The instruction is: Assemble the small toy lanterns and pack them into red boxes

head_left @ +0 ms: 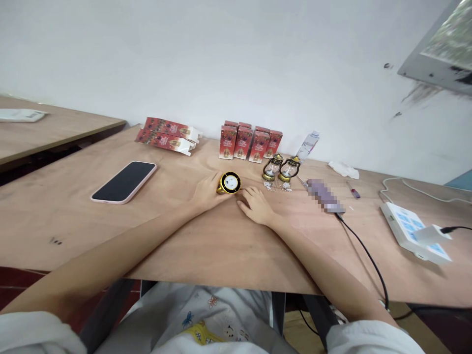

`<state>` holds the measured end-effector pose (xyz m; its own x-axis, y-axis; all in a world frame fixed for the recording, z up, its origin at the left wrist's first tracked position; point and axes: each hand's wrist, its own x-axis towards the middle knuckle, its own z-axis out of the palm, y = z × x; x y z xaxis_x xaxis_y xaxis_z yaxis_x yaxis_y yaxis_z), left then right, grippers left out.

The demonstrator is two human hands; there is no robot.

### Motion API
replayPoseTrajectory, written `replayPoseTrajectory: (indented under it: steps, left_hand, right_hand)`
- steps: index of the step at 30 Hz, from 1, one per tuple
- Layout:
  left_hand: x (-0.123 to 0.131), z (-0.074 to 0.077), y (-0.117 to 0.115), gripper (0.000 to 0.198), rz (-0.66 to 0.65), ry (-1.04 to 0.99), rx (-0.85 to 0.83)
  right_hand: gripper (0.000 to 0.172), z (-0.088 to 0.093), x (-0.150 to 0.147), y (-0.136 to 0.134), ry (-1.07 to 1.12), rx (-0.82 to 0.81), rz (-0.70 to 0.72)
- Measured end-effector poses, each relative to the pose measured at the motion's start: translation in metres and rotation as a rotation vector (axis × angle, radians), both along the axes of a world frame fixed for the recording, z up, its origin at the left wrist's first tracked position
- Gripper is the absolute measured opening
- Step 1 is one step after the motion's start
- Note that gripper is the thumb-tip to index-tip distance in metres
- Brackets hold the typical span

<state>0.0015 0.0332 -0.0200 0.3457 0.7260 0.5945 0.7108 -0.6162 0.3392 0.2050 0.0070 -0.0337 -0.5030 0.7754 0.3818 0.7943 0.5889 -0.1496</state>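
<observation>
Across the wooden tabletop (221,246), your left hand (205,192) holds a gold-rimmed round piece (229,183) at the middle, fingers curled around its side. Your right hand (257,205) lies just beside it, fingers flat and empty. You seem to be steadying it; lifting would call for a firmer pinch.

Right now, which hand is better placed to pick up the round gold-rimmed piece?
Left, probably: the left hand touches the round gold-rimmed, white-faced piece at its side, while the right hand lies flat on the plywood table, just short of it.
</observation>
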Motion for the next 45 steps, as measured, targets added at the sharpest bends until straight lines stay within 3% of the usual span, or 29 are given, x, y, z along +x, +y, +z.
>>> replayPoseTrajectory:
  steps: [9, 15, 18, 22, 27, 31, 36, 45]
  left_hand:
    - [0.0, -0.003, 0.002, 0.039, -0.001, 0.002, -0.007]
    - [0.001, -0.004, 0.003, 0.044, -0.042, -0.111, -0.045]
    - [0.002, -0.004, 0.002, 0.047, -0.057, -0.217, -0.093]
    - [0.003, -0.003, 0.001, 0.035, -0.104, -0.39, -0.221]
    - [0.003, -0.003, 0.009, 0.042, -0.096, -0.751, -0.358]
    - [0.004, -0.004, 0.018, 0.053, -0.088, -0.977, -0.494]
    - [0.005, -0.006, 0.023, 0.055, -0.119, -1.155, -0.647]
    - [0.007, -0.005, 0.024, 0.05, -0.132, -1.247, -0.676]
  right_hand:
    - [0.033, 0.001, 0.0, -0.001, -0.092, -0.028, -0.017]
    - [0.036, 0.006, -0.001, -0.003, -0.129, -0.052, 0.088]
    - [0.034, 0.008, -0.003, -0.004, -0.167, -0.009, 0.102]
    - [0.028, 0.011, -0.002, -0.004, -0.298, 0.136, 0.111]
    - [0.025, 0.014, 0.003, 0.0, -0.411, 0.23, 0.178]
    - [0.031, 0.013, 0.008, 0.003, -0.35, 0.198, 0.191]
    - [0.046, 0.01, 0.015, 0.009, -0.287, 0.047, 0.158]
    - [0.032, 0.014, 0.021, 0.014, -0.326, 0.058, 0.077]
